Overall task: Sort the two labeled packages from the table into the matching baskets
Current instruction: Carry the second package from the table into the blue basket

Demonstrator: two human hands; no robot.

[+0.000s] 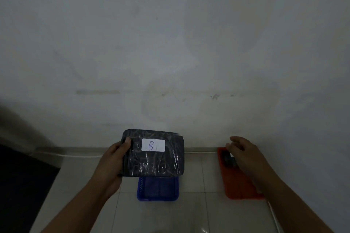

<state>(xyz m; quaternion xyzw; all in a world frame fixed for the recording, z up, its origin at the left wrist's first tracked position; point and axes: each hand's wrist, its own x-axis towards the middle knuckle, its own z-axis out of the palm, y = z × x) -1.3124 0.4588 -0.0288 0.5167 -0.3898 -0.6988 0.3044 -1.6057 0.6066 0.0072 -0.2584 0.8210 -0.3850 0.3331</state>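
Observation:
My left hand (113, 159) grips the left edge of a black plastic-wrapped package (157, 161) with a white label reading "B". I hold it in the air above a blue basket (158, 190) on the tiled floor. My right hand (244, 153) hovers with fingers apart over an orange basket (236, 185) on the right. A dark package (228, 159) lies at the far end of the orange basket, partly hidden by my right hand.
A grey wall (170, 43) stands right behind both baskets. A white cable (81, 156) runs along its base. A dark mat or surface (22, 176) lies at the left. Pale floor tiles (198, 210) lie in front of the baskets.

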